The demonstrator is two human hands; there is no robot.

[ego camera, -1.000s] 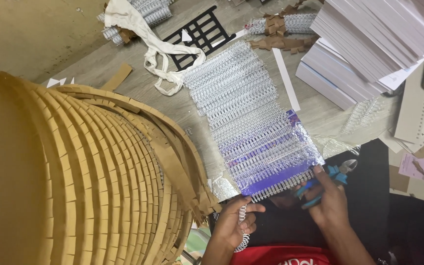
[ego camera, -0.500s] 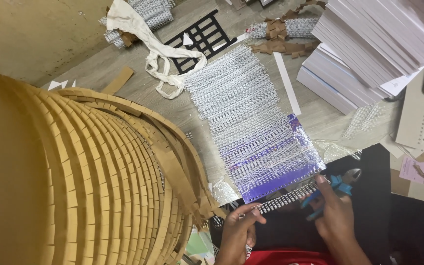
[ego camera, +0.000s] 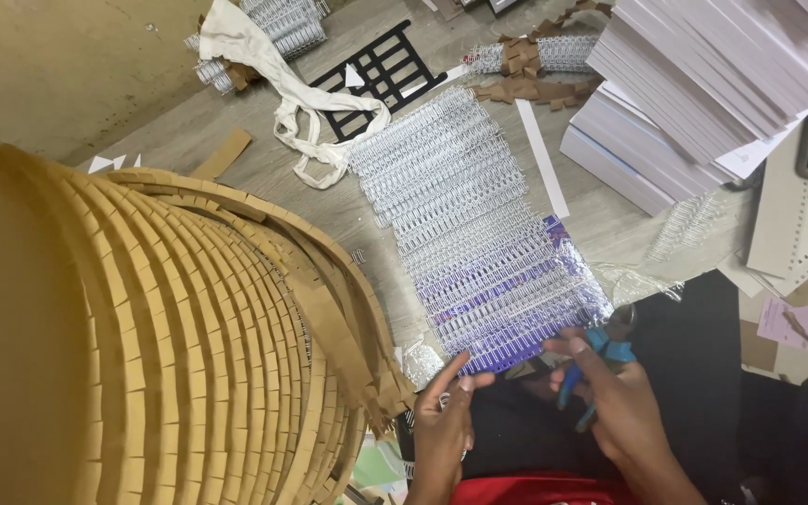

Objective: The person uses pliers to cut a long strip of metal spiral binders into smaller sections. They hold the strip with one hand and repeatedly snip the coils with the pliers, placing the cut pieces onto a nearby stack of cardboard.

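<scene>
- The right hand [ego camera: 621, 411] is clamped around blue-handled pliers [ego camera: 600, 360], their metal tip just beside the near edge of the wire coils.
- The left hand [ego camera: 441, 425] is open, fingers spread and pointing at that edge; whether it touches anything I cannot tell.
- Silver wire binding coils [ego camera: 465, 220] lie in ribbed rows on crinkled foil.
- Curved brown cardboard covers [ego camera: 161, 355] fan out left.
- White paper stacks [ego camera: 703, 84] sit upper right.

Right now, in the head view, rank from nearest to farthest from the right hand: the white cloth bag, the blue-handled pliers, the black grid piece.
From the right hand:
1. Blue-handled pliers, in its grip.
2. White cloth bag, far up left on the floor.
3. Black grid piece, top centre beside the bag; too close to call against the bag.
</scene>
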